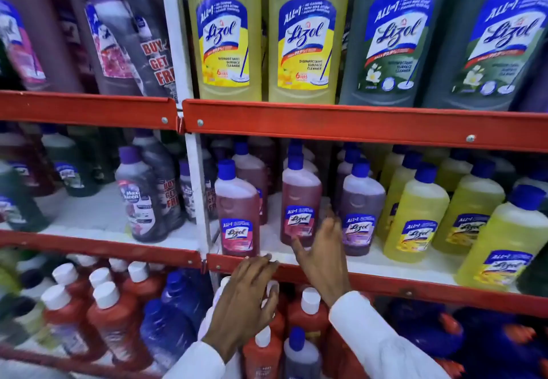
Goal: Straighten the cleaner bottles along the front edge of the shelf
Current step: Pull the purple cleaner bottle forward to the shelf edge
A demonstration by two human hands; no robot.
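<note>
**Open hands at the middle shelf of Lizol bottles**

Head view: glossy plastic pink Lizol bottle (237, 215) stands upright at the red metal shelf lip (385, 282). Left hand (246, 298) open, fingertips on the lip. Right hand (321, 255) open, fingers spread between a second pink bottle (301, 200) and a purple bottle (360, 215).

Even, bright shop light falls on everything I see, with soft shadow only deep behind the bottles. The left side smears with motion blur, labels unreadable there. The centre is sharper. Wide-angle bending bows the red shelf edge (355, 125) and tilts the outer bottles.
</note>
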